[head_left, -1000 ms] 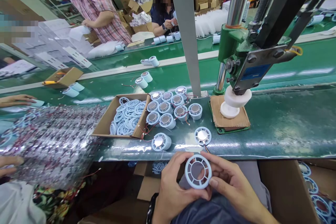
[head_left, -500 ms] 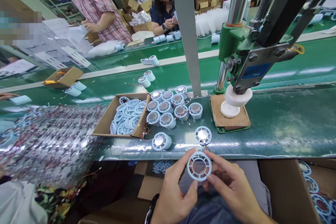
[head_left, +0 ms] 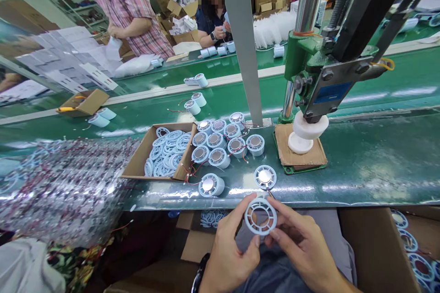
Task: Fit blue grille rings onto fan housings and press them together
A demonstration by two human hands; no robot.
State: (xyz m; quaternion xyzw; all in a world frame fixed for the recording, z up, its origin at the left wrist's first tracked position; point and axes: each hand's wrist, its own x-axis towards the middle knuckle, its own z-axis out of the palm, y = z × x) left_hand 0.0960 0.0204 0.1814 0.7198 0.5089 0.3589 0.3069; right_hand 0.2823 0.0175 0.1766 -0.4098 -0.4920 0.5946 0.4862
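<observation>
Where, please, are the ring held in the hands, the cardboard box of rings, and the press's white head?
ring (head_left: 260, 215), head view, on its left rim.
cardboard box (head_left: 136, 161), head view, left wall.
white head (head_left: 307, 125), head view, its side.

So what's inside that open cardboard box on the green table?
The cardboard box holds a loose heap of pale blue plastic rings, spoked like the ring held in both hands. What lies beneath the top layer, and the box floor, is covered.
</observation>
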